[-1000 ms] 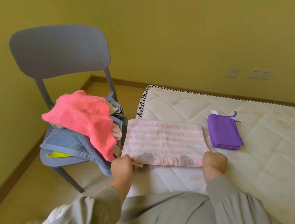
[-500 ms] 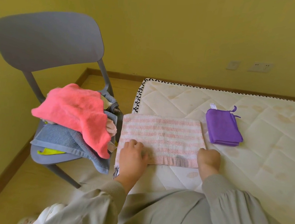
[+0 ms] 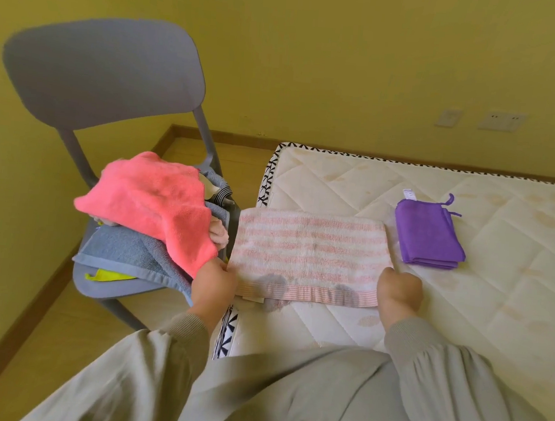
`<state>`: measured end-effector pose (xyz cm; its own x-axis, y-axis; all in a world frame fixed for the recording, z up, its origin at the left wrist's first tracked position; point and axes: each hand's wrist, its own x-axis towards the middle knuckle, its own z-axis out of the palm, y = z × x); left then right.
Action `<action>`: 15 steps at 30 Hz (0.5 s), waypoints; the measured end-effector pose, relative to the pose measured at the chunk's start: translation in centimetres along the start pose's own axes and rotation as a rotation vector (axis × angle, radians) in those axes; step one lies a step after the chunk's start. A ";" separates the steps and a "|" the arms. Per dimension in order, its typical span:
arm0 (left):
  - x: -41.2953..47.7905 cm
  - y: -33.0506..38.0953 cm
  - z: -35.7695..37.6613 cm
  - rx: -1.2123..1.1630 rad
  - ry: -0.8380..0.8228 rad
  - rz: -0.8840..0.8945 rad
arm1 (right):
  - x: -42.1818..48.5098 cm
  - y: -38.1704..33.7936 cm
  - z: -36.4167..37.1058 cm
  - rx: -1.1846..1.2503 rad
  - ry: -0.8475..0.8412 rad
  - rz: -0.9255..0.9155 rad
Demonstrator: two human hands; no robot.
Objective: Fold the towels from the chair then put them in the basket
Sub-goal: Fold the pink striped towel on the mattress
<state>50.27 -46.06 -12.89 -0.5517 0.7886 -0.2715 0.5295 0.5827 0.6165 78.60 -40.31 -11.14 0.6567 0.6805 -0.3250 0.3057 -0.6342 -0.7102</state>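
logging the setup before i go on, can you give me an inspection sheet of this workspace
surface: stained quilted mattress, bearing striped towel and folded purple towel
job's things: striped towel lies flat; pink towel and blue towel heaped on chair; basket not seen
clutter: yellow cloth under the heap
grippers: left hand and right hand each grip a near corner of striped towel
cables: nothing seen
surroundings: yellow wall, wall sockets, wooden floor

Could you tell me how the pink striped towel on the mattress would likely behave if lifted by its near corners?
The striped towel lies limp and flat on the mattress, so it would probably sag between the left hand and right hand. It looks like thin terry, so likely light.
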 end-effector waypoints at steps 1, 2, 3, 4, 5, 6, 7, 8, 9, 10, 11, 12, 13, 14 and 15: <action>-0.1 0.2 -0.2 0.016 0.008 0.010 | -0.1 0.0 -0.1 0.025 0.023 -0.013; -0.1 0.4 -0.4 0.031 0.012 0.013 | -0.2 0.0 -0.2 0.048 0.039 -0.023; -0.1 0.5 -0.6 0.046 0.014 0.012 | -0.3 0.0 -0.3 0.063 0.047 -0.023; -0.2 0.5 -0.7 0.062 0.017 0.006 | -0.5 0.0 -0.4 0.071 0.048 -0.015; -0.3 0.5 -0.8 0.078 0.016 0.002 | -0.5 0.0 -0.4 0.066 0.038 -0.003; -0.4 0.4 -0.8 0.093 0.011 0.001 | -0.6 0.1 -0.5 0.048 0.015 0.012; -0.5 0.2 -0.8 0.111 0.004 0.006 | -0.6 0.1 -0.6 0.020 -0.017 0.029; -0.6 0.1 -0.8 0.129 -0.005 0.011 | -0.5 0.2 -0.6 -0.008 -0.052 0.050; -0.8 -0.1 -0.8 0.147 -0.017 0.018 | -0.4 0.4 -0.7 -0.033 -0.080 0.075; -1.0 -0.2 -0.8 0.162 -0.031 0.024 | -0.2 0.5 -0.7 -0.050 -0.097 0.098; -1.1 -0.4 -0.8 0.173 -0.045 0.029 | -0.1 0.7 -0.8 -0.060 -0.105 0.113; -1.1 -0.5 -0.8 0.179 -0.050 0.033 | 0.1 0.8 -0.8 -0.061 -0.104 0.122; -1.2 -0.6 -0.8 0.183 -0.044 0.040 | 0.2 0.8 -0.8 -0.060 -0.100 0.124; -1.2 -0.6 -0.8 0.190 -0.030 0.051 | 0.3 0.8 -0.7 -0.057 -0.098 0.123; -1.3 -0.5 -0.8 0.206 -0.014 0.073 | 0.4 0.9 -0.6 -0.052 -0.093 0.120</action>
<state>50.16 -47.56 -12.24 -0.4988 0.8322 -0.2422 0.6894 0.5504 0.4709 79.61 -40.81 -11.52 0.6244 0.6284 -0.4639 0.2662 -0.7296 -0.6300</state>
